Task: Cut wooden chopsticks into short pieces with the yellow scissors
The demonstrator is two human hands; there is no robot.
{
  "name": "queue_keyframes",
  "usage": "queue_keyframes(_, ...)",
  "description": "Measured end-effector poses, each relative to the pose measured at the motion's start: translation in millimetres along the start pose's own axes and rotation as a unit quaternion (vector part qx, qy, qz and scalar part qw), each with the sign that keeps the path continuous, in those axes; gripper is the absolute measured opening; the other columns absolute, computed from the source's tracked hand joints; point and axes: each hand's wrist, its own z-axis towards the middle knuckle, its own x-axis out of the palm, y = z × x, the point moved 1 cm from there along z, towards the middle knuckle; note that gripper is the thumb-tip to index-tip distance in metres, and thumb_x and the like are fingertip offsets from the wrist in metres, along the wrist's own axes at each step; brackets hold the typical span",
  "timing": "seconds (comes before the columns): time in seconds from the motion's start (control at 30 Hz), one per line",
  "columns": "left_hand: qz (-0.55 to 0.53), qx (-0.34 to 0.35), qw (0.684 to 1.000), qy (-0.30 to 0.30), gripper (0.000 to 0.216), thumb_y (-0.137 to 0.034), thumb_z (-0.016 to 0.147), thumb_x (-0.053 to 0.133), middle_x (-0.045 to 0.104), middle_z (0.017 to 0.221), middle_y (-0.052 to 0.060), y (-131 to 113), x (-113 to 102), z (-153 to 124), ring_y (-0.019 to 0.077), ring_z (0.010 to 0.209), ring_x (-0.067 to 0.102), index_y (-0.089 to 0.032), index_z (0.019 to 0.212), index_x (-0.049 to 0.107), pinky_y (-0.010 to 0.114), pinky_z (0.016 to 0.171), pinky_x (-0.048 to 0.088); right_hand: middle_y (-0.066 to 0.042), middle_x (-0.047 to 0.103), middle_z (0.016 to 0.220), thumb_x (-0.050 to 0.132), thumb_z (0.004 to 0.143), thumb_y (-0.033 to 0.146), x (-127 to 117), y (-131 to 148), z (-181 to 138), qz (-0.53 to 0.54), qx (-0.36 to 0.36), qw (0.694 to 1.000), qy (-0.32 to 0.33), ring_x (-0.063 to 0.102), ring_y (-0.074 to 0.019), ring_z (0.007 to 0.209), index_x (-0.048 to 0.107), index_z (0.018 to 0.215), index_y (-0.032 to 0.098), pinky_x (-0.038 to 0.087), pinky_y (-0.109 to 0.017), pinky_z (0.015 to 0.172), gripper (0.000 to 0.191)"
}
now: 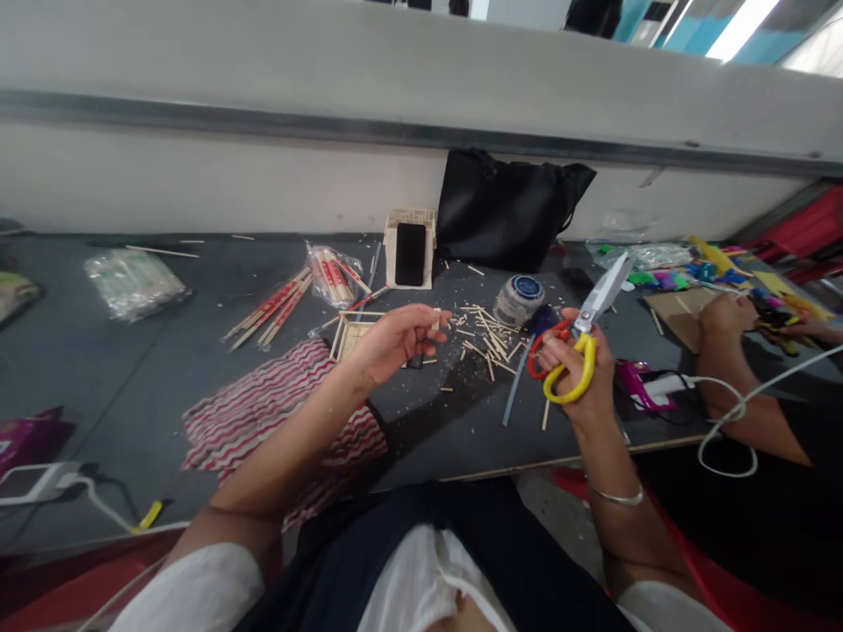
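Observation:
My right hand (pixel 580 373) grips a pair of scissors (pixel 589 325) with one red and one yellow handle loop; the steel blades point up and to the right, above the table. My left hand (pixel 395 338) is raised over the table with its fingers curled, pinching a short pale wooden stick piece (pixel 435 318) between thumb and fingertips. Between and behind the two hands lies a scatter of cut wooden sticks and chips (pixel 487 333). A small frame built of sticks (pixel 352 332) lies just behind my left hand.
The dark table (pixel 118 369) holds a red-and-white striped cloth (pixel 277 412), packs of chopsticks (pixel 333 274), a stick box with a phone (pixel 410 250), a black bag (pixel 507 211), a tape roll (pixel 519 298) and a pink glue gun (pixel 642 386). Another person's arm (pixel 738 369) works at right.

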Motion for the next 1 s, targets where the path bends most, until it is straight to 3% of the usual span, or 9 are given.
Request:
queue_keyframes(0.13, 0.046, 0.038, 0.998, 0.005, 0.009, -0.022, 0.073, 0.07, 0.074, 0.089, 0.009, -6, -2, 1, 0.0115, 0.064, 0.061, -0.015, 0.071, 0.065, 0.023, 0.054, 0.046, 0.011, 0.052, 0.063, 0.077, 0.067, 0.023, -14, -3, -5, -0.048, -0.039, 0.996, -0.059, 0.045, -0.0056, 0.045, 0.054, 0.105, 0.028, 0.038, -0.019, 0.044, 0.045)
queue_keyframes(0.27, 0.279, 0.142, 0.95, 0.005, 0.013, -0.027, 0.075, 0.071, 0.064, 0.062, 0.002, -2, -5, 1, 0.0104, 0.054, 0.051, -0.017, 0.067, 0.069, 0.023, 0.052, 0.038, 0.012, 0.053, 0.062, 0.077, 0.068, 0.032, -30, -4, -8, -0.136, -0.057, 0.983, -0.107, 0.045, -0.0064, 0.041, 0.055, 0.106, 0.027, 0.038, -0.019, 0.039, 0.044)
queue_keyframes(0.37, 0.476, 0.216, 0.852, -0.02, 0.014, -0.021, 0.076, 0.068, 0.059, 0.056, 0.0, 11, -6, 3, 0.0128, 0.056, 0.048, -0.02, 0.063, 0.067, 0.025, 0.055, 0.033, 0.01, 0.059, 0.064, 0.081, 0.065, 0.038, -40, -7, -10, -0.207, -0.068, 0.966, -0.141, 0.049, -0.0079, 0.043, 0.058, 0.106, 0.025, 0.04, -0.02, 0.04, 0.048)
queue_keyframes(0.53, 0.765, 0.198, 0.612, -0.03, 0.024, -0.016, 0.088, 0.054, 0.07, 0.083, 0.015, 44, -3, 8, 0.0269, 0.085, 0.059, -0.015, 0.071, 0.071, 0.036, 0.073, 0.04, 0.005, 0.065, 0.068, 0.08, 0.067, 0.047, -51, -18, -18, -0.303, -0.089, 0.941, -0.121, 0.063, -0.0147, 0.057, 0.062, 0.108, 0.023, 0.052, -0.029, 0.055, 0.05)
queue_keyframes(0.63, 0.823, 0.201, 0.531, -0.018, 0.025, -0.014, 0.09, 0.05, 0.072, 0.095, 0.02, 57, -3, 10, 0.0322, 0.099, 0.059, -0.012, 0.084, 0.075, 0.042, 0.082, 0.04, 0.002, 0.07, 0.074, 0.076, 0.071, 0.052, -57, -26, -24, -0.359, -0.098, 0.922, -0.11, 0.067, -0.0178, 0.066, 0.063, 0.112, 0.022, 0.056, -0.034, 0.067, 0.052)
queue_keyframes(0.7, 0.837, 0.195, 0.51, -0.016, 0.026, -0.012, 0.089, 0.049, 0.072, 0.096, 0.02, 62, -4, 12, 0.0323, 0.102, 0.059, -0.012, 0.087, 0.075, 0.043, 0.084, 0.039, 0.0, 0.072, 0.078, 0.075, 0.071, 0.055, -60, -30, -27, -0.388, -0.101, 0.91, -0.109, 0.069, -0.0197, 0.071, 0.064, 0.112, 0.022, 0.057, -0.037, 0.073, 0.054)
queue_keyframes(0.8, 0.841, 0.172, 0.513, -0.017, 0.027, -0.009, 0.089, 0.049, 0.073, 0.095, 0.02, 64, -6, 16, 0.0314, 0.103, 0.059, -0.012, 0.086, 0.076, 0.042, 0.087, 0.038, -0.002, 0.074, 0.079, 0.076, 0.069, 0.056, -64, -33, -30, -0.399, -0.095, 0.906, -0.104, 0.069, -0.0213, 0.071, 0.065, 0.113, 0.021, 0.057, -0.038, 0.073, 0.057)
queue_keyframes(0.9, 0.837, 0.16, 0.522, -0.012, 0.026, -0.008, 0.087, 0.05, 0.073, 0.094, 0.021, 66, -5, 20, 0.0317, 0.102, 0.06, -0.011, 0.085, 0.076, 0.042, 0.087, 0.037, -0.001, 0.073, 0.077, 0.077, 0.069, 0.053, -66, -36, -31, -0.383, -0.083, 0.915, -0.099, 0.069, -0.0205, 0.07, 0.066, 0.113, 0.021, 0.057, -0.037, 0.071, 0.055)
queue_keyframes(1.0, 0.849, 0.16, 0.504, -0.003, 0.026, -0.01, 0.085, 0.051, 0.073, 0.093, 0.022, 68, -6, 24, 0.033, 0.1, 0.06, -0.01, 0.086, 0.077, 0.044, 0.086, 0.036, 0.002, 0.07, 0.072, 0.079, 0.069, 0.049, -66, -39, -30, -0.333, -0.055, 0.936, -0.097, 0.066, -0.017, 0.062, 0.065, 0.114, 0.022, 0.056, -0.032, 0.063, 0.054)
